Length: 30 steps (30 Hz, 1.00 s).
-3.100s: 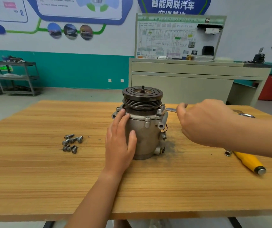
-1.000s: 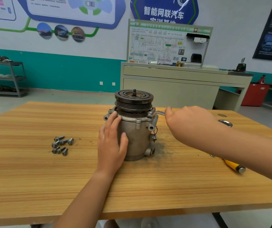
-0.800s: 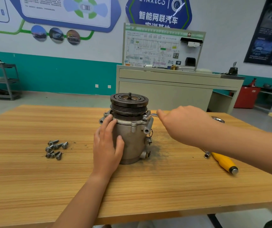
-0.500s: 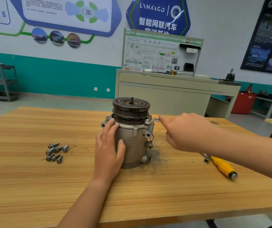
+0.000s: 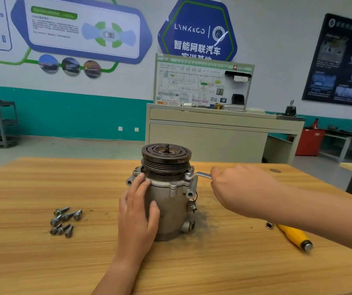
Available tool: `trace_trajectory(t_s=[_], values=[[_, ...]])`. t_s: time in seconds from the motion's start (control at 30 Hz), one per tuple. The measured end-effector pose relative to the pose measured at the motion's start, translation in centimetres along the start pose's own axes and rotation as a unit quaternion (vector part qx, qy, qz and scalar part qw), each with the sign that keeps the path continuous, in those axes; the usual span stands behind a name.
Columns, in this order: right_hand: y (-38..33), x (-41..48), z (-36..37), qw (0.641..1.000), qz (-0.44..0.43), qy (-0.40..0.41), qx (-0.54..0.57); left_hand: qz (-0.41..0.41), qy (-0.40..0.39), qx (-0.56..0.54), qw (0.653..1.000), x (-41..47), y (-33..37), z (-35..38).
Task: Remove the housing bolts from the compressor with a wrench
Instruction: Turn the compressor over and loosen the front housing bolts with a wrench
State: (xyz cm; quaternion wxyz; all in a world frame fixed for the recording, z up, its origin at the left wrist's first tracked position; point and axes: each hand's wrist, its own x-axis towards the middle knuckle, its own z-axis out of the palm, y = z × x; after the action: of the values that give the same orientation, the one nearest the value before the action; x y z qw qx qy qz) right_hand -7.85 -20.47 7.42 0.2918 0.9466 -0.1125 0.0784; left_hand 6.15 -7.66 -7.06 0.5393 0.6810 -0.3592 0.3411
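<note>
Across the last few seconds little changes on the wooden table (image 5: pixel 213 269). The compressor (image 5: pixel 170 209) stays upright at the centre of the frame, with its dark grooved pulley on top and its dull grey housing below. The left hand (image 5: pixel 137 216) still braces the housing's left flank with the fingers straight and slightly apart and the thumb on the front.

At centre right, the right hand (image 5: pixel 241 188) keeps its fingers curled on the end of the wrench (image 5: pixel 201 175), whose head sits on the same bolt at the flange's right edge. The handle has only swung slightly, so this bolt is probably still being loosened.

The pile of loose bolts (image 5: pixel 65 220) at lower left has not grown. A yellow-handled tool (image 5: pixel 294 236) lies at lower right.
</note>
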Motion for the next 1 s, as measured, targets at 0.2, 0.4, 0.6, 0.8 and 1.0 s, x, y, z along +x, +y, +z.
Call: trace_trajectory(t_s=[0.2,0.4,0.6,0.8,1.0], values=[[0.2,0.6,-0.9,0.995,0.019,-0.018,0.096,-0.001,-0.003,-0.004,1.000,0.0,0.2,-0.1],[1.7,0.8,0.7,0.997,-0.062,0.052,-0.008,0.000,-0.015,0.002,1.000,-0.2,-0.2,-0.4],[4.7,5.0,4.4,0.990,-0.101,0.097,-0.030,0.004,-0.010,0.013,1.000,0.4,-0.3,-0.2],[2.0,8.3,5.9,0.971,-0.080,0.204,0.093,-0.006,-0.008,0.007,1.000,0.4,-0.4,0.0],[2.5,5.5,5.5,0.893,0.115,0.301,0.315,-0.003,-0.008,-0.002,1.000,0.3,-0.3,0.0]])
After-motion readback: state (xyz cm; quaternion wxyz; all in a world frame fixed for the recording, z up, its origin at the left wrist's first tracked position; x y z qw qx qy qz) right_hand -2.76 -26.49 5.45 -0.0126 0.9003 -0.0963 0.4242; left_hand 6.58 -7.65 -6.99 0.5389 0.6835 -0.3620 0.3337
